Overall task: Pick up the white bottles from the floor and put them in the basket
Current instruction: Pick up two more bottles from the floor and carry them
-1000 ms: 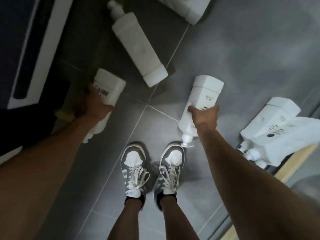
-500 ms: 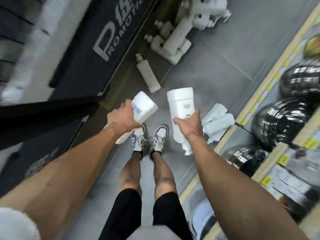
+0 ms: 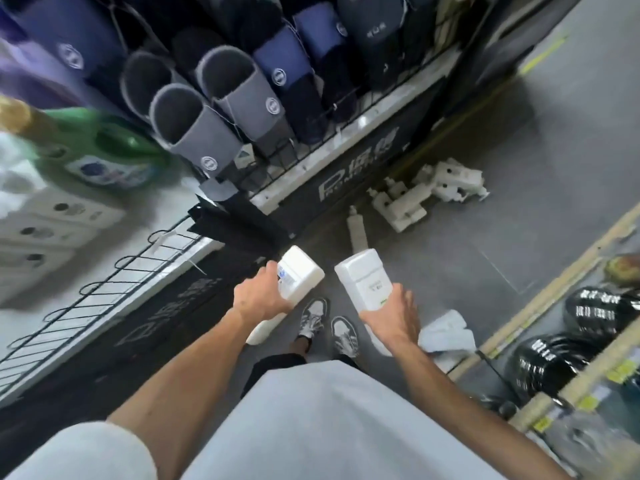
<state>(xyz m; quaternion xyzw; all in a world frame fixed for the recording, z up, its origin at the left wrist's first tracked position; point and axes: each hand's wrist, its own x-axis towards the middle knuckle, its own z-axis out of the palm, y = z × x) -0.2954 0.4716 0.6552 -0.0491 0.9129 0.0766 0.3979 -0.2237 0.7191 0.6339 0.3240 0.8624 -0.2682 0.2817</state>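
Both grips closed: left hand [image 3: 258, 299] wraps the left white bottle [image 3: 300, 274], right hand [image 3: 391, 317] wraps the right white bottle [image 3: 365, 278].

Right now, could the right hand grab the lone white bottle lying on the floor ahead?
Probably not: the right hand grips another white bottle, and the lone bottle lies low, beyond the shoes.

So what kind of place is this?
Probably a shop aisle: slippers stacked in a wire rack, yellow price tags along a shelf, and a promotion sign near the floor.
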